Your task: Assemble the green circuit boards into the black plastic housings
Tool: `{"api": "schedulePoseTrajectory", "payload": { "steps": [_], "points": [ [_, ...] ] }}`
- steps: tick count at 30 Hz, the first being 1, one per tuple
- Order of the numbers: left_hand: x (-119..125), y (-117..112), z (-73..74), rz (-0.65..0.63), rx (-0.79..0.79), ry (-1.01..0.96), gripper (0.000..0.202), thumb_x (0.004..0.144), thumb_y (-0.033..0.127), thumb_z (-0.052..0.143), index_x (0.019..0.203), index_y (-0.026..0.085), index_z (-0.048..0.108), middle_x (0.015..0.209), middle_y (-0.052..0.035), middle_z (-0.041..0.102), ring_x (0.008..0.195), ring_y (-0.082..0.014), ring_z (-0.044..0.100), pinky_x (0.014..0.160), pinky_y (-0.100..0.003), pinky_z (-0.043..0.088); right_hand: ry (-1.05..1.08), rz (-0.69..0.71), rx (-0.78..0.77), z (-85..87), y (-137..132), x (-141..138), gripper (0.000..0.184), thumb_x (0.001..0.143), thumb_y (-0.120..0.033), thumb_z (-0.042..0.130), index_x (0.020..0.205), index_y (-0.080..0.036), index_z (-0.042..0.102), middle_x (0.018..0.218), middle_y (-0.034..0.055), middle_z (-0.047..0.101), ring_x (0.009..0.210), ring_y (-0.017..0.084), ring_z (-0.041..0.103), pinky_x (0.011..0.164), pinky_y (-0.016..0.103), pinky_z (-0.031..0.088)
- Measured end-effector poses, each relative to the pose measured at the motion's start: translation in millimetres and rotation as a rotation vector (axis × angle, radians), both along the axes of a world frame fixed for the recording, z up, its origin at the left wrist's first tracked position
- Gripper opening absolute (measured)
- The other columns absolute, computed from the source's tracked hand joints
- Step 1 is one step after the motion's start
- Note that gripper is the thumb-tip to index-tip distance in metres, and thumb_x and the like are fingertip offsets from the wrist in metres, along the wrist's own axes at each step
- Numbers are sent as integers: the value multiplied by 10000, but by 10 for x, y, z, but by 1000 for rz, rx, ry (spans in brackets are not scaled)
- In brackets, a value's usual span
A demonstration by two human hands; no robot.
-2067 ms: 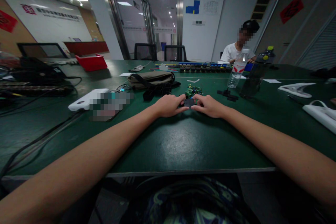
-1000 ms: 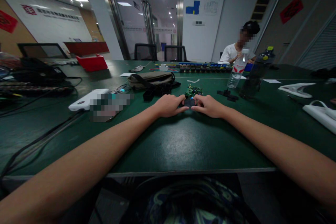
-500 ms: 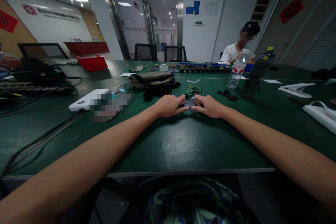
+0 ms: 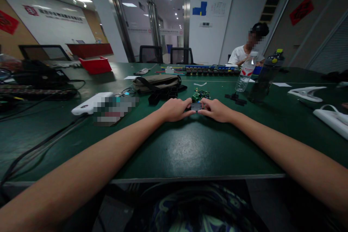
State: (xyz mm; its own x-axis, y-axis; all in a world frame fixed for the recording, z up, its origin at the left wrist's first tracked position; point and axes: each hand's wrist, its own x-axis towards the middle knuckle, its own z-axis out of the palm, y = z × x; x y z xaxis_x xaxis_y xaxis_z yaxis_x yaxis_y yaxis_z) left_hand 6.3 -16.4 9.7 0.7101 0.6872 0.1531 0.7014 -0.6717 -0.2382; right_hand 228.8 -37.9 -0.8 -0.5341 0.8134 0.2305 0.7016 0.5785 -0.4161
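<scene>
Between my hands is a small flat dark-grey plastic piece (image 4: 196, 107), held just above or on the green table (image 4: 179, 156); which of the two I cannot tell. My left hand (image 4: 176, 110) pinches its left edge between thumb and fingers. On the opposite edge, my right hand (image 4: 217, 110) grips it the same way, the thumbs nearly meeting in front. Right behind the piece lies a heap of small green circuit boards (image 4: 200, 94). Several black plastic pieces (image 4: 236, 98) lie to the right of my right hand.
A grey-brown bag (image 4: 157, 82) with a black strap lies behind my left hand. Left are a white power bank (image 4: 91, 103) and cables. A water bottle (image 4: 246, 72) and a dark bottle (image 4: 263, 79) stand right. A person (image 4: 241, 54) sits across the table.
</scene>
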Motion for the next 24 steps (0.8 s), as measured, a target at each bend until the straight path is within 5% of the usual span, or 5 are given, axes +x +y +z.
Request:
{"api": "schedulePoseTrajectory", "payload": {
  "steps": [15,24],
  "points": [
    [-3,-14,15,-10,2,-9,477,986,618,343,1112,203,542,844,-84,722,767,-281,702,621,-312,424,-8,12,0,-6,10,11,195,907,-368,586,885,-204,483,605,-64,506,556,123,445,594,244,276],
    [6,-8,5,-8,-11,11,497,985,629,324,1125,203,538,862,-99,725,793,-293,708,639,-323,439,-183,-29,96,14,-9,17,212,939,-406,559,980,-202,514,725,5,594,648,166,537,601,247,287]
  ]
}}
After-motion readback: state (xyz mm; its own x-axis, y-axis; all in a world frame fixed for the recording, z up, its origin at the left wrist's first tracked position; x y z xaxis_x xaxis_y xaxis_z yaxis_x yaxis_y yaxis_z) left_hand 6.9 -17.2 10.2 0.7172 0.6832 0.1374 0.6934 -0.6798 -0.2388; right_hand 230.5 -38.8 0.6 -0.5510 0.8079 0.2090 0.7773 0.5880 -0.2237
